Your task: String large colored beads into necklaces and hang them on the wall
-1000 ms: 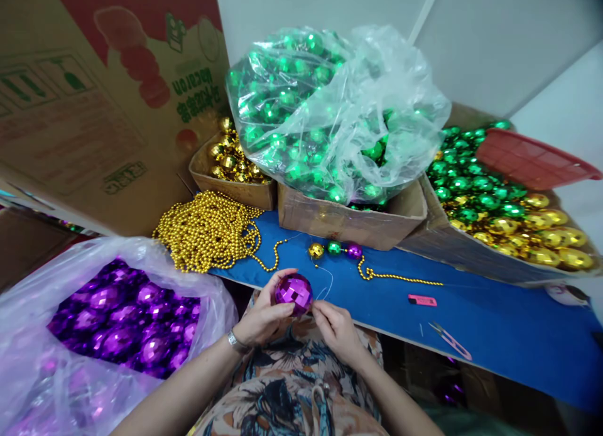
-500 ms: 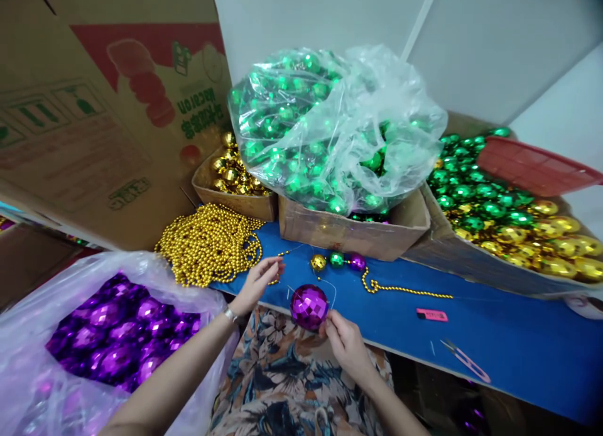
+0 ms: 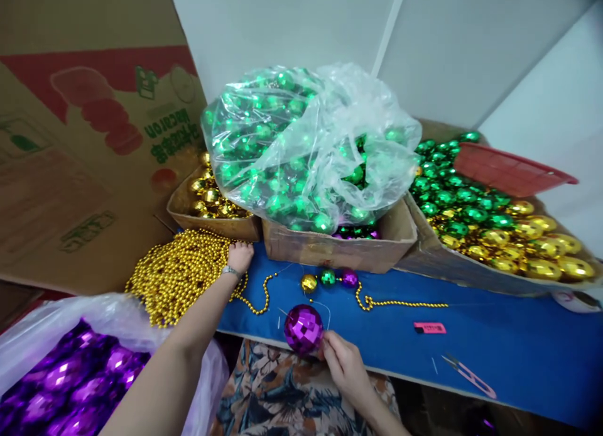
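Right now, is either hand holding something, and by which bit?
The right hand holds the big purple ball by its lower right edge. The left hand is by the gold beads; whether it holds any is unclear.

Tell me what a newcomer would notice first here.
The bulging clear bag of green balls on a cardboard box at the back. Then the shiny purple ball by the right hand, and the heap of gold beads beside the left hand.

Cool, dim light | glints on large purple ball [image 3: 304, 329] | glare on clear bag [image 3: 362, 109] | edges stretched
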`<state>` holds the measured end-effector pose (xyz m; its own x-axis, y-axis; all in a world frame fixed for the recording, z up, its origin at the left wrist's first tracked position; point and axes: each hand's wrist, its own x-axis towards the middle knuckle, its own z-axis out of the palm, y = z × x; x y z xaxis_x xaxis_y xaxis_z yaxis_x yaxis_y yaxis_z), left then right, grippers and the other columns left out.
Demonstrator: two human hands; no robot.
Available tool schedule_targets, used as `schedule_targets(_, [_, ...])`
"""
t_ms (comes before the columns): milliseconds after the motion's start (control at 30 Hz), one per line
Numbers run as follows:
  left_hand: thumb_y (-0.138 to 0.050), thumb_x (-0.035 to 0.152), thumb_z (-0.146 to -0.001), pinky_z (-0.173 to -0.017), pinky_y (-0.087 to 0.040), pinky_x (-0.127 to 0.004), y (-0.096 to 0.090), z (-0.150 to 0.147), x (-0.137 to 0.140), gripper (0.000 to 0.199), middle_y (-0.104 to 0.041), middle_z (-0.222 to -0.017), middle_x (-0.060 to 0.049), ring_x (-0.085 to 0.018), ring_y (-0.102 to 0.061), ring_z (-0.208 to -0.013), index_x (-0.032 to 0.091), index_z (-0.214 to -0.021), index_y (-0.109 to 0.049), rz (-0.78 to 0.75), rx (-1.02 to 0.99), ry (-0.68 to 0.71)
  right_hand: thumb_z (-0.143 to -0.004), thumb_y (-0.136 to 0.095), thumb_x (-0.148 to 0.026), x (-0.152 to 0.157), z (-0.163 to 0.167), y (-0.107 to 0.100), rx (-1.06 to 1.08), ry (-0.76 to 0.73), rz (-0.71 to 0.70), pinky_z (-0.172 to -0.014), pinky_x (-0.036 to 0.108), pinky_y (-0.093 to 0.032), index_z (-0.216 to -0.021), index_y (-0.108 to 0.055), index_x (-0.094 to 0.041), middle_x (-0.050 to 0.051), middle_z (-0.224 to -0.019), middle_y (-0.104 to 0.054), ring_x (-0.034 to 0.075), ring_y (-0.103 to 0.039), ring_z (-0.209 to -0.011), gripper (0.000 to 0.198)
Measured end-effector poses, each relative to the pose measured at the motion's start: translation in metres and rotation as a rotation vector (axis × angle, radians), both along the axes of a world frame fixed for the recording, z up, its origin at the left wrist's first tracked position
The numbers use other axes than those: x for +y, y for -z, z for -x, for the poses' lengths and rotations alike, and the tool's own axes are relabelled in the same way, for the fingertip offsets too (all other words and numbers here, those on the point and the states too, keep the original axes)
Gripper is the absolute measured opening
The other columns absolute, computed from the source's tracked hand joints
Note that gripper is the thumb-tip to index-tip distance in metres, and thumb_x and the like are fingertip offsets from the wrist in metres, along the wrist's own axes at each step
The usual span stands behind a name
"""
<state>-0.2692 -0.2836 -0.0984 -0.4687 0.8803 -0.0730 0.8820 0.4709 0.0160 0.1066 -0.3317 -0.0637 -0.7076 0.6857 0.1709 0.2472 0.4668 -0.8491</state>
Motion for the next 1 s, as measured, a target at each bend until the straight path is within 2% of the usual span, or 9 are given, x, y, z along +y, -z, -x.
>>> schedule_targets(167, [-0.051,0.031,-0.093,-0.087,-0.046,-0.042,0.000,0.005,-0.004,0.025,-0.061,-0.102,-0.010,-0.022,-0.058,-0.098,0.010,-0.105,-0.060,0.086,0.071,0.051,-0.099,-0.033,-0.022,0.006,0.002,-0.004,0.009,0.018,-0.007,-0.058,0.022,-0.040,-0.076,-0.047,-0.021,0.000,-0.067,-0.055,0.012,-0.055,-0.060,0.026])
schedule_targets(300, [-0.052,0.032,-0.093,-0.083,-0.048,-0.039,-0.001,0.006,-0.005,0.026,-0.061,-0.103,-0.010,-0.021,-0.059,-0.094,0.010,-0.106,-0.059,0.103,0.049,0.048,-0.098,-0.033,-0.021,0.007,0.005,-0.002,0.006,-0.009,-0.010,-0.057,0.022,-0.040,-0.076,-0.047,-0.021,0.000,-0.067,-0.054,0.013,-0.055,-0.060,0.026])
schedule_targets(533, [-0.051,0.026,-0.092,-0.090,-0.043,-0.043,0.004,0.005,0.001,0.019,-0.059,-0.105,-0.010,-0.024,-0.054,-0.105,0.011,-0.099,-0.060,-0.035,-0.123,-0.006,-0.099,-0.033,-0.021,0.004,0.013,0.004,0.009,-0.029,-0.036,-0.058,0.022,-0.039,-0.078,-0.047,-0.021,0.000,-0.067,-0.055,0.013,-0.053,-0.060,0.025])
schedule_targets(667, [-0.047,0.014,-0.087,-0.094,-0.038,-0.046,0.001,0.003,0.003,0.015,-0.060,-0.100,-0.018,-0.032,-0.049,-0.113,0.010,-0.085,-0.061,-0.184,-0.321,-0.049,-0.098,-0.033,-0.020,0.004,0.012,0.003,0.001,-0.014,-0.037,-0.058,0.022,-0.038,-0.079,-0.047,-0.021,0.000,-0.068,-0.055,0.013,-0.053,-0.060,0.024])
schedule_targets(733, [-0.048,0.015,-0.084,-0.095,-0.038,-0.046,-0.005,-0.003,0.001,0.014,-0.060,-0.101,-0.020,-0.034,-0.047,-0.115,0.011,-0.083,-0.061,-0.277,-0.445,-0.081,-0.098,-0.033,-0.020,0.006,0.009,0.000,-0.007,0.008,-0.027,-0.058,0.022,-0.038,-0.079,-0.047,-0.021,0.000,-0.068,-0.054,0.013,-0.053,-0.061,0.024])
schedule_targets(833, [-0.049,0.031,-0.086,-0.089,-0.044,-0.040,-0.016,-0.022,-0.010,0.022,-0.060,-0.101,-0.017,-0.030,-0.053,-0.107,0.013,-0.090,-0.061,-0.406,-0.686,-0.139,-0.099,-0.034,-0.021,0.009,0.005,-0.004,-0.021,0.048,0.000,-0.058,0.022,-0.038,-0.079,-0.048,-0.021,0.000,-0.070,-0.055,0.013,-0.055,-0.063,0.024])
schedule_targets(900, [-0.044,0.045,-0.089,-0.079,-0.049,-0.036,-0.024,-0.044,-0.022,0.036,-0.062,-0.095,-0.013,-0.025,-0.060,-0.091,0.014,-0.097,-0.060,-0.455,-0.888,-0.177,-0.099,-0.034,-0.022,0.012,0.005,-0.004,-0.033,0.071,0.010,-0.059,0.022,-0.038,-0.080,-0.049,-0.021,0.000,-0.070,-0.056,0.013,-0.056,-0.064,0.024])
schedule_targets(1000, [-0.036,0.060,-0.089,-0.069,-0.052,-0.032,-0.033,-0.080,-0.045,0.052,-0.061,-0.083,-0.008,-0.017,-0.060,-0.071,0.014,-0.100,-0.058,-0.479,-1.157,-0.214,-0.099,-0.034,-0.022,0.014,0.007,-0.003,-0.062,0.079,-0.006,-0.059,0.022,-0.038,-0.082,-0.051,-0.020,0.000,-0.069,-0.057,0.012,-0.056,-0.063,0.023])
